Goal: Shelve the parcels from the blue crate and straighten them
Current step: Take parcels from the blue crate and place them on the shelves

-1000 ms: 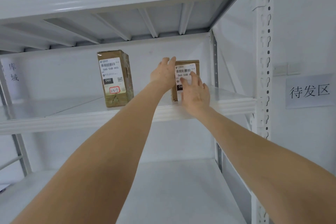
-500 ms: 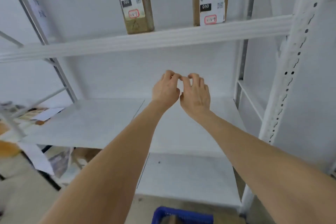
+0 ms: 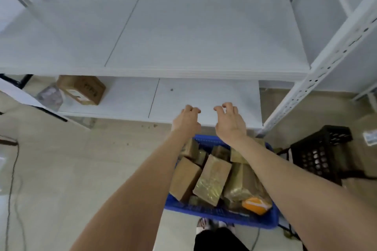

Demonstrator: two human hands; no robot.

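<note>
Both forearms (image 3: 295, 179) cross the crate (image 3: 220, 213), hiding parts of its rim and of several parcels (image 3: 212, 179). The box (image 3: 81, 89) on the bottom shelf (image 3: 204, 96) is blurred, its print unreadable. A paper slip (image 3: 371, 137) is cut off at the right edge.

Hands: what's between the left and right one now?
Nothing held. In the head view the gap between the left hand and right hand shows only bare bottom shelf; the parcels are in the blue crate.
</note>
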